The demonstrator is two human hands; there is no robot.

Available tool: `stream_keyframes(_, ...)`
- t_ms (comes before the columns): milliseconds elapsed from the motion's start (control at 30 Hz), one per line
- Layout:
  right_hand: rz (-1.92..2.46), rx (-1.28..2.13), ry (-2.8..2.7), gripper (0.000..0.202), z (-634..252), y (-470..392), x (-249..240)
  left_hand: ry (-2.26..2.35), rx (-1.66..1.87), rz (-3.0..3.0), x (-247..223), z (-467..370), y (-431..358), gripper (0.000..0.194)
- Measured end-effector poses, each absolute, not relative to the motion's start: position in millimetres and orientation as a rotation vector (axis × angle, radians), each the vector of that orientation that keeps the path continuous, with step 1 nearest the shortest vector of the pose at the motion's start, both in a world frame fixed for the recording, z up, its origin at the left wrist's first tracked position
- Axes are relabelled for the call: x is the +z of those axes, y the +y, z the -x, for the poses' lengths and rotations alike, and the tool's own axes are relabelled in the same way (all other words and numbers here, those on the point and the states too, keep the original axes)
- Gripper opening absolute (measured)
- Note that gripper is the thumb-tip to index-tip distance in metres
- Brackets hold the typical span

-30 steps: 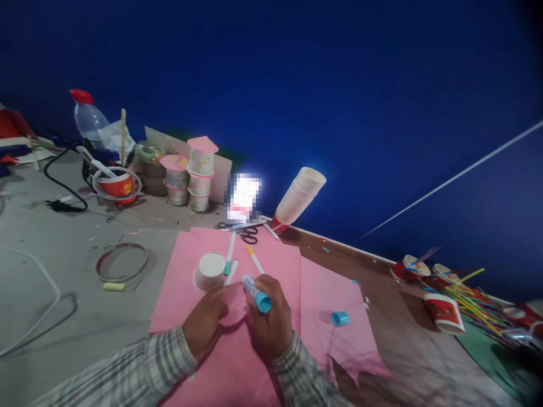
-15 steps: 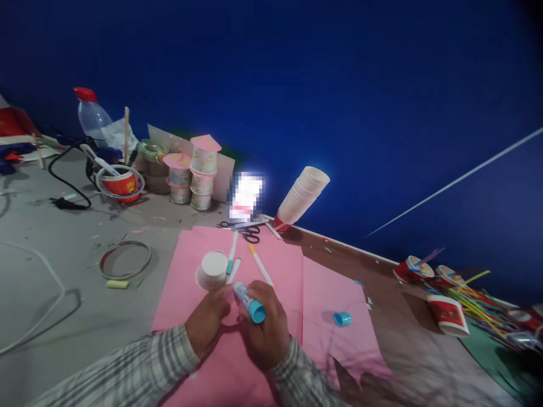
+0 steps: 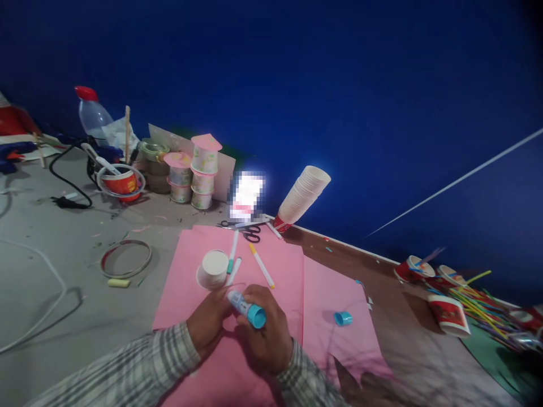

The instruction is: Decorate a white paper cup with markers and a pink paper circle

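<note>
My right hand (image 3: 269, 333) is wrapped round a glue stick (image 3: 244, 305), held tilted with its blue end toward me and its other end by my left fingers. My left hand (image 3: 211, 319) is closed beside it; what it pinches, if anything, is hidden against the pink paper (image 3: 169, 305) underneath. Just beyond my left hand an upturned white paper cup (image 3: 215, 265) stands on that paper. Near it lie a green-tipped marker (image 3: 233, 249), another white marker (image 3: 234, 271) and a yellow-ended marker (image 3: 262, 265). The blue cap (image 3: 343, 319) rests to the right.
At the back are black-handled scissors (image 3: 252, 233), a leaning stack of paper cups (image 3: 303, 195) and decorated cup towers (image 3: 204, 181). Leftward lie a tape ring (image 3: 126, 259) and a cable (image 3: 51, 277). Red cups (image 3: 447, 314) and coloured sticks (image 3: 475, 305) are at the right.
The glue stick has turned flatter, its far end shifting left and down toward my left fingers. My right hand has moved slightly with it. The left hand stays nearly in place.
</note>
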State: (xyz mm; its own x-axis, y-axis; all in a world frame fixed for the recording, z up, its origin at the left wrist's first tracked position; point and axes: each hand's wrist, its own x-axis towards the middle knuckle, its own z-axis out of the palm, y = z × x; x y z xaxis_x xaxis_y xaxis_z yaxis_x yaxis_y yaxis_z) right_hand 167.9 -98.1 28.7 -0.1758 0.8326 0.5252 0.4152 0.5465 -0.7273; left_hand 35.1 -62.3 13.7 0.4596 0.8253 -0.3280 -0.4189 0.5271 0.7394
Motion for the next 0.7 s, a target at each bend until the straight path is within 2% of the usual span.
stream_keyframes(100, 1.037, 0.472, -1.826, 0.042, -167, -95, 24, 0.775, 0.865, -0.668, 11, -35, -62, 0.023)
stream_keyframes(200, 1.099, 0.425, -1.732, 0.036, -170, -89, 23, 0.759, 0.842, -0.624, 12, -36, -61, 0.019)
stream_keyframes(400, 1.282, 0.303, -1.301, 0.017, -188, -79, 32, 0.859, 0.847, -0.472, 12, -38, -58, 0.047)
stream_keyframes(533, 1.321, 0.416, -1.108, 0.01, -201, -76, 43, 1.002, 0.915, -0.417, 17, -37, -57, 0.056)
stream_keyframes(600, 1.261, 0.518, -1.074, 0.011, -207, -75, 47, 0.963, 0.927, -0.414, 23, -37, -57, 0.052)
stream_keyframes(700, 1.161, 0.939, -1.086, 0.016, -216, -74, 54, 0.855, 0.94, -0.45, 29, -38, -57, 0.04)
